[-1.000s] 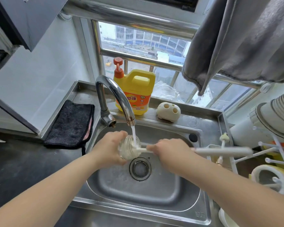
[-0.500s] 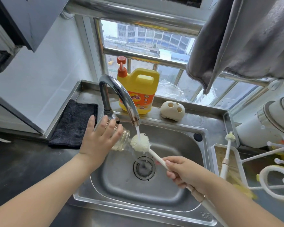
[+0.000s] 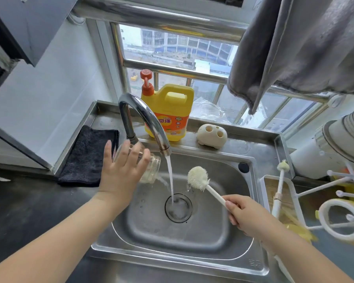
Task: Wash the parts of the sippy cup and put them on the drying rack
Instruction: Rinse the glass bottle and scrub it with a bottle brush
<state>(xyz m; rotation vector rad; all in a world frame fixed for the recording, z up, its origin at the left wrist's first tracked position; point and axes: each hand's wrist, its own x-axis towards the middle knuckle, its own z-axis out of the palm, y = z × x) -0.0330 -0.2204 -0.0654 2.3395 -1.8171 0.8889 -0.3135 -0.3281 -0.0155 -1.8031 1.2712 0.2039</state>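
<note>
We are taking the sink as our landmark and moving across from its left. Lying on the counter off its left rim is a dark folded cloth. Over the sink's back-left corner, our left hand is grasping the clear cup body from above, fingers spread and curved over its side. The cup is lying tilted, its long axis running from upper left to lower right, and its threaded open mouth is pointing down and to the right, toward the water stream. The mouth is sitting just beside the stream; we cannot tell whether it is touching.

The faucet is arching from the back rim, and water is running straight into the drain at the basin's centre. Behind the rim a yellow soap bottle is standing upright.

Right of the stream, over the basin, our right hand is gripping the handle of the bottle brush, its bristle head pointing up and left. Past the sink's right rim the white drying rack is standing.
</note>
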